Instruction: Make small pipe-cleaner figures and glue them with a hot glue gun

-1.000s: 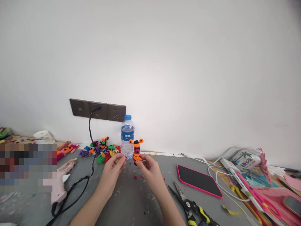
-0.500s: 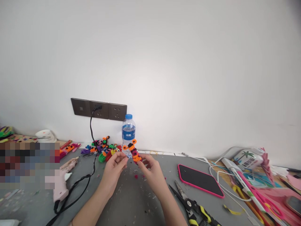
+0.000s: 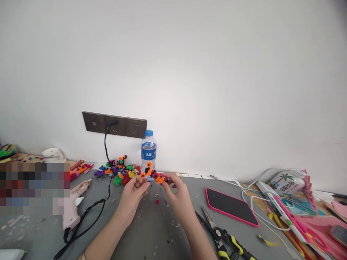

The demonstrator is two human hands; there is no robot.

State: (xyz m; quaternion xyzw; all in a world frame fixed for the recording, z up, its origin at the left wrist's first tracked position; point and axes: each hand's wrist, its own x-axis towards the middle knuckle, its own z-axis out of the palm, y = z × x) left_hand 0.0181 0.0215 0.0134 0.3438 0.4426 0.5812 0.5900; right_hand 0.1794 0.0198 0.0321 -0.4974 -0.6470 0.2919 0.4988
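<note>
1. Glue gun [image 3: 71, 209] lies far left of the water bottle [image 3: 148, 151].
2. Left hand [image 3: 133, 195], fingers pinched on the figure's orange end.
3. Pipe-cleaner figure [image 3: 153, 176] lies sideways just before the bottle.
4. Right hand [image 3: 177, 195], fingers gripping the figure.
5. Phone [image 3: 230, 206] lies well right.

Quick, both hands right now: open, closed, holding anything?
Left hand: fingertips pinched on the head end of the pipe-cleaner figure.
Right hand: closed on the figure's other end, holding it tilted sideways.
</note>
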